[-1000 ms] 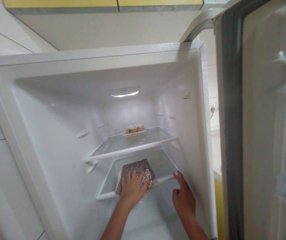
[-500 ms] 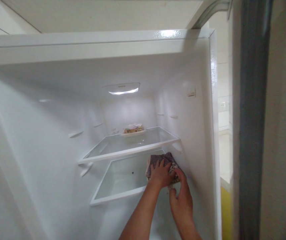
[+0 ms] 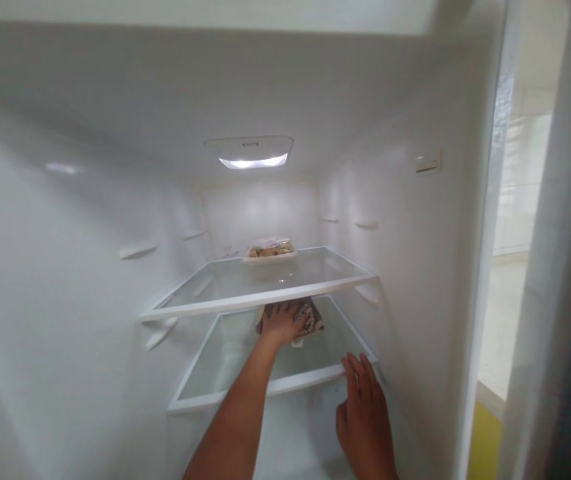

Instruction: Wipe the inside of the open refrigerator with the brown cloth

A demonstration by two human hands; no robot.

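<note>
Inside the lit fridge, my left hand lies flat with fingers spread on a folded dark patterned cloth. The cloth rests on the lower glass shelf, toward its back, partly beneath the upper shelf. A small pale tag or cloth corner sticks out below it. My right hand is at the front right corner of this shelf, its fingertips at the white rim. Its fingers are stretched out and its thumb stands apart.
A white tray of wrapped food sits at the back of the upper glass shelf. A lamp glows on the ceiling. Support ribs jut from the side walls. The fridge door stands at the right.
My left hand has pushed the cloth leftward and deeper over the lower shelf. My right hand has left the cloth for the shelf's front corner. The view has moved closer in.
</note>
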